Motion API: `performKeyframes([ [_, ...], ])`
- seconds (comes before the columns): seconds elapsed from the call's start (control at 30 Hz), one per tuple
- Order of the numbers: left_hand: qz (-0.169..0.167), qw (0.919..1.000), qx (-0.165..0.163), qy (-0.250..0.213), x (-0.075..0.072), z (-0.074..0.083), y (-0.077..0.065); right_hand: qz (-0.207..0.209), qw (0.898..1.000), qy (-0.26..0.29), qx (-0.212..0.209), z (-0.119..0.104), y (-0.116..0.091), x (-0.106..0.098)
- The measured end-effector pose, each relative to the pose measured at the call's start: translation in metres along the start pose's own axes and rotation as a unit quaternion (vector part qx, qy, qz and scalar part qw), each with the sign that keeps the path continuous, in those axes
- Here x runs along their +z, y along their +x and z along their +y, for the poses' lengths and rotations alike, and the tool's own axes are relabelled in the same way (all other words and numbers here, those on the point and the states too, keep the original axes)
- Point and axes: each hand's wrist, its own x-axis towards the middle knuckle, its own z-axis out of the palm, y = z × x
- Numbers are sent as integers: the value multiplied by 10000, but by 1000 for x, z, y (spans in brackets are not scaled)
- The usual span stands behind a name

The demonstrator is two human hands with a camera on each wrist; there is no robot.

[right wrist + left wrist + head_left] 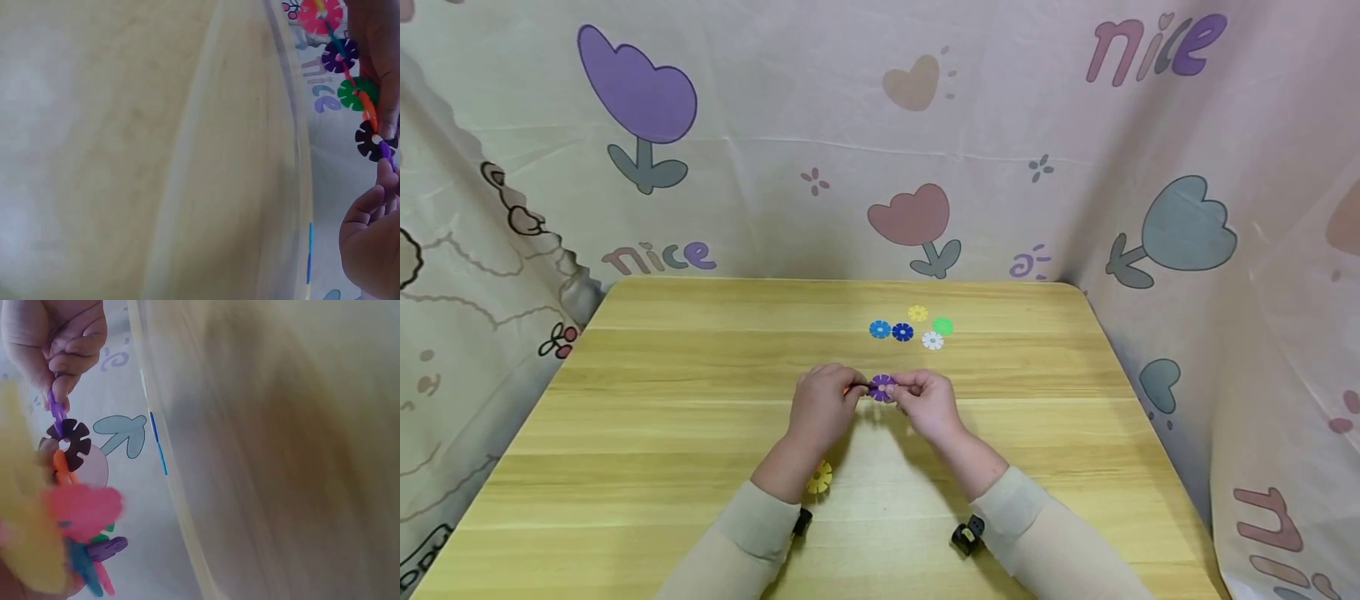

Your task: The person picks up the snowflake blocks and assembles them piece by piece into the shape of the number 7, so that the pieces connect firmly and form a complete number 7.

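Observation:
Over the middle of the table, my right hand (931,408) pinches a purple notched plastic disc (881,383) between thumb and fingers. My left hand (824,407) grips the black disc (367,141) at the end of a chain of interlocking discs. The purple disc meets the black one edge to edge; how deep their slots join cannot be told. Behind the black disc the chain runs through an orange disc (369,110), a green disc (354,95), a dark purple disc (340,56) and a pink disc (319,15). A yellow disc (821,477) hangs by my left wrist.
Farther back on the wooden table (700,350) lie loose discs: light blue (880,329), dark blue (902,332), yellow (917,313), green (943,326) and white (932,341). A printed curtain (760,100) stands behind the table and along its sides.

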Motion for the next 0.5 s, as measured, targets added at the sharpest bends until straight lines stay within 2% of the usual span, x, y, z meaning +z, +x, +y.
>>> performKeyframes([
  [0.3,-168,9996,129,190,3,5,5,43,9994,323,62,3,0,-1],
  [0.5,-288,9983,214,460,6,7,9,-29,10000,-10,21,0,8,-10],
])
